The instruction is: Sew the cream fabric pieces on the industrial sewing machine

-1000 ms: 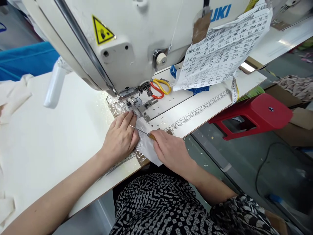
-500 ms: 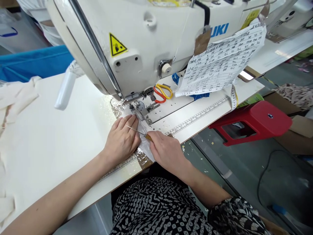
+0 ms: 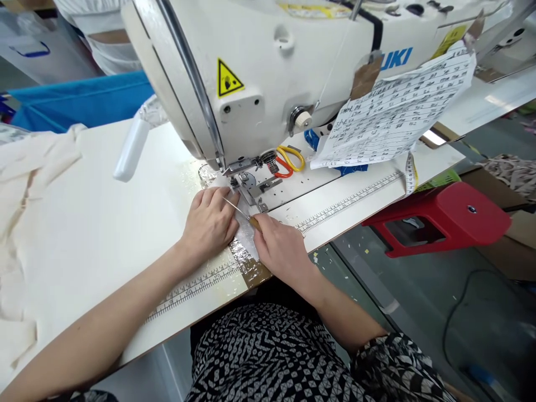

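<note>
My left hand (image 3: pixel 212 218) lies flat with its fingers stretched over a thin white fabric strip (image 3: pixel 248 243), close to the presser foot (image 3: pixel 248 192) of the sewing machine (image 3: pixel 259 72). In my right hand (image 3: pixel 281 245) is an awl (image 3: pixel 253 223) with a wooden handle. Its thin metal shaft points left and crosses just over the fingers of my left hand. The strip runs from under the foot area toward the table's front edge, partly hidden by both hands.
Scissors with red and yellow handles (image 3: pixel 290 162) lie behind the needle area. A handwritten sheet (image 3: pixel 397 109) hangs from the machine. Pale fabric pieces (image 3: pixel 25 184) lie at the left. A red stool (image 3: pixel 452 218) stands at the right, and printed rulers (image 3: pixel 352 202) run along the table.
The view has shifted, so the machine appears farther right. The near end of the white strip has drawn closer to the presser foot. Both hands keep nearly the same pose.
</note>
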Demonstrator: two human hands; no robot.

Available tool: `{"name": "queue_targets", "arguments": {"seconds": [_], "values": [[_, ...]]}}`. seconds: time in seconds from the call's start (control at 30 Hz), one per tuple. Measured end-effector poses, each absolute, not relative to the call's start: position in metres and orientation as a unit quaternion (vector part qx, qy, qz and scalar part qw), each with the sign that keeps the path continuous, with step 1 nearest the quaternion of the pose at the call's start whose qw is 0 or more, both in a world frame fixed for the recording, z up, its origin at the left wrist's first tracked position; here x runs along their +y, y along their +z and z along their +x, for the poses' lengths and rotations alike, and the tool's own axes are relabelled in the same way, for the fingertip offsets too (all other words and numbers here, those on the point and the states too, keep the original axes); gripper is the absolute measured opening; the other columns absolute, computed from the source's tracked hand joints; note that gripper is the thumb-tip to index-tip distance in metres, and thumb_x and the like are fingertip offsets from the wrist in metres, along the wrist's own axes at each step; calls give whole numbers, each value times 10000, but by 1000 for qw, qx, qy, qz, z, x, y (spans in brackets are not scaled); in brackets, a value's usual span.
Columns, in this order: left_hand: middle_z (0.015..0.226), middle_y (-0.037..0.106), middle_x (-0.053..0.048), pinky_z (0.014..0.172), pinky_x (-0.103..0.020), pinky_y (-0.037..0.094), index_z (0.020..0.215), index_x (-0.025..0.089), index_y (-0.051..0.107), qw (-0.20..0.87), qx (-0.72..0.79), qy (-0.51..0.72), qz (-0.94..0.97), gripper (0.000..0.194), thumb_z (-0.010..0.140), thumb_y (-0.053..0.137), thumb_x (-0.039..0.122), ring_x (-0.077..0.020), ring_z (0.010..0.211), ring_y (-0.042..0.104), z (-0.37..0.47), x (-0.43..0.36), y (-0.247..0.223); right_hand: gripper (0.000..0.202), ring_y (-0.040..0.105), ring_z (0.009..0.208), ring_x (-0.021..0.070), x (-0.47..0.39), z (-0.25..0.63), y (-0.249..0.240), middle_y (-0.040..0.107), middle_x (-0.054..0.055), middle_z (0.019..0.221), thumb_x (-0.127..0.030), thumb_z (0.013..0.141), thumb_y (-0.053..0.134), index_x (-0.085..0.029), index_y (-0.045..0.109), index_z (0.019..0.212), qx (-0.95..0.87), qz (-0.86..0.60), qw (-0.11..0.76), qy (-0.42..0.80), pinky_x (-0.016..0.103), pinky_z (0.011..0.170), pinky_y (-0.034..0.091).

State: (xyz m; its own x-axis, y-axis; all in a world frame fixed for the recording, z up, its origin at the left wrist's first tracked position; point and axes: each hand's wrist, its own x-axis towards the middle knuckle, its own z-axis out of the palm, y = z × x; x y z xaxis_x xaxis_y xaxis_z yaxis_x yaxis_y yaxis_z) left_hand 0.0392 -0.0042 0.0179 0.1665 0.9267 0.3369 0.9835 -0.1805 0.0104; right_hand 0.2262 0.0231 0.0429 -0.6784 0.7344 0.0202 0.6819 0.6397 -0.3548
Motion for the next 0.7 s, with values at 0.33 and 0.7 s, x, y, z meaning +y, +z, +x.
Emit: {"name": "queue_targets", "arguments": {"seconds": [0.33,0.7], "values": [[1310,607,-161,1072,-491,402,1256,117,581,136,-619,-124,-763,365,981,367,225,-321,1292,489,47,-13,26,200,626,704,206,6,250,38,675,55,847,-146,981,403,-120,581,1068,-877,-381,155,249,299,582,386],[1354,582,-172,1123,-471,366,1298,41,561,142,-601,-62,-784,427,971,374,244,-307,1287,502,61,-18,30,226,598,609,185,-1,280,34,656,35,792,-192,1001,364,-154,586,1002,-875,-372,211,225,292,545,350]]}}
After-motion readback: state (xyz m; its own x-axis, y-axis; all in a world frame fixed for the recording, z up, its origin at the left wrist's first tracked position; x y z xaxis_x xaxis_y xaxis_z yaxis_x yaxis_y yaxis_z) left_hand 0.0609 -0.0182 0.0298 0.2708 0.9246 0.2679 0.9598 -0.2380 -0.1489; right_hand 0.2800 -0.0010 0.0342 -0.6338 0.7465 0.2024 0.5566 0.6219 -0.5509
